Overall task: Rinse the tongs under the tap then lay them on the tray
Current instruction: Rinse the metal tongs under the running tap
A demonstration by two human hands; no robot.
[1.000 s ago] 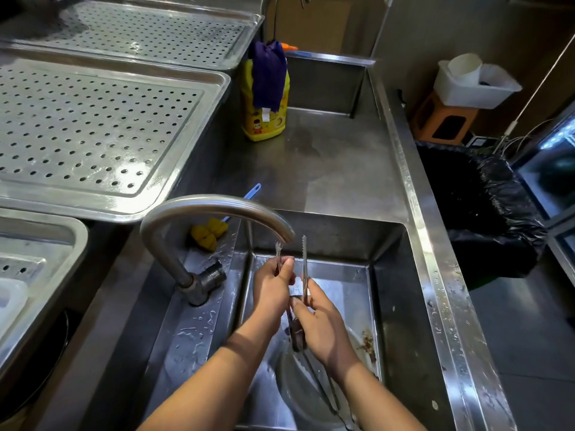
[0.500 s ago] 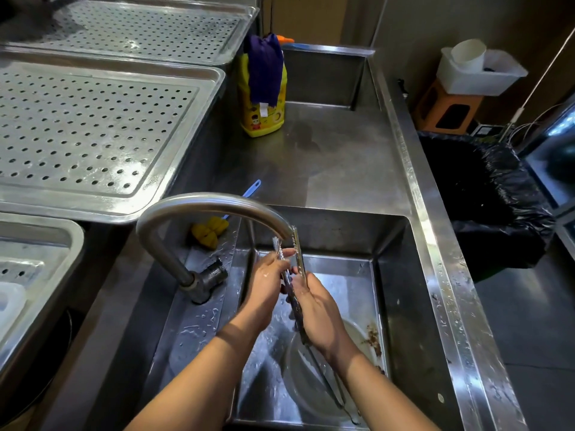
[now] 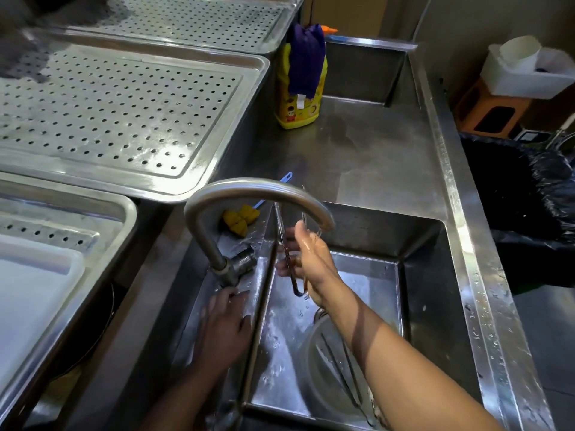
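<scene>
While the right hand (image 3: pixel 311 262) closes around wet, slippery tongs (image 3: pixel 291 256) mid-length, the left hand (image 3: pixel 225 325), fingers curled, reaches the tap (image 3: pixel 249 194) base at 9 o'clock.

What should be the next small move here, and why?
Probably turn the tap off with the left hand, which rests by its base. The right hand alone holds the tongs upright at the spout, apparently rinsed, and the tray is empty.
</scene>
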